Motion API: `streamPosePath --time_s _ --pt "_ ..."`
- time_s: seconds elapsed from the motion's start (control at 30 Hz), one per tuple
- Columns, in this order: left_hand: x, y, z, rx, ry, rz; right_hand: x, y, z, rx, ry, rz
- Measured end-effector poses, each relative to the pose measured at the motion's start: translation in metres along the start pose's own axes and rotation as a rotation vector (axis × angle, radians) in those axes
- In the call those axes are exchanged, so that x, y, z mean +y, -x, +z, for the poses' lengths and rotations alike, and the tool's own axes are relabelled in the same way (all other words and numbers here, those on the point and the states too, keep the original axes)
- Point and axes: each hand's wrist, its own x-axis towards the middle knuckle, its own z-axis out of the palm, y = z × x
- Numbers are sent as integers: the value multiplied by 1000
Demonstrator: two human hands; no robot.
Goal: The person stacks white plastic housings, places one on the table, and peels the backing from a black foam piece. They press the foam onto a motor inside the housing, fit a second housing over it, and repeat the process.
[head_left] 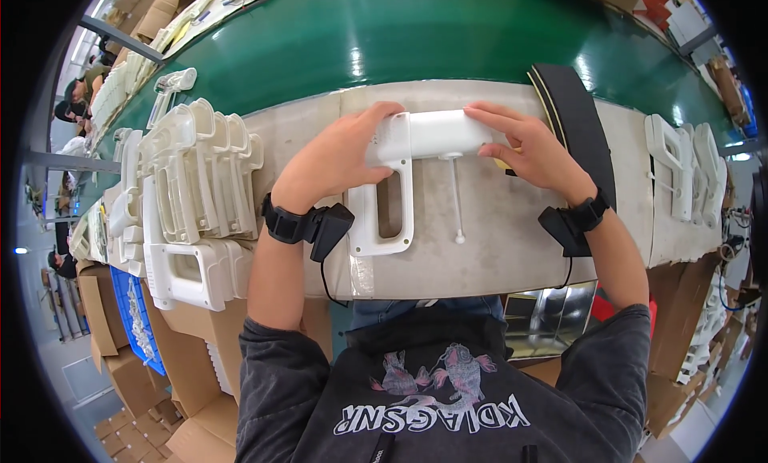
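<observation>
A white plastic appliance housing (436, 135) lies across the work table in front of me, with a long barrel and a closed loop handle (404, 223) pointing toward me. My left hand (336, 159) grips its left end, fingers over the top and thumb by the handle's upper part. At the barrel's right end, my right hand (532, 147) holds it between the fingers above and the thumb below. A thin white rod (456, 195) with a small knob at its tip extends down from the barrel's underside. Both wrists wear black straps with small boxes.
Stacked white handle shells (204, 175) crowd the table's left side. A black padded strip (580, 127) stands right of my right hand, and more white housings (680, 167) are at far right. Behind the table (312, 119) runs a green conveyor belt (320, 39). Cardboard boxes (188, 343) sit below left.
</observation>
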Motion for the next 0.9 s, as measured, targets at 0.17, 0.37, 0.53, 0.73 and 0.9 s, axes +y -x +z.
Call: streamPosePath --time_s 0.17,0.37,0.53,0.73,0.9 --pt "-10 -1 2 39 -24 85 0 -1 0 16 20 -25" --pt "-6 0 -2 16 -70 80 -10 -1 -5 -20 -17 -6" --pt "-5 -2 -5 79 -121 141 -6 -2 -7 18 0 -62" --pt "-8 -5 3 46 -68 55 5 -3 1 21 7 -48" --pt "1 -5 0 36 -56 27 4 -2 -1 19 -22 -6"
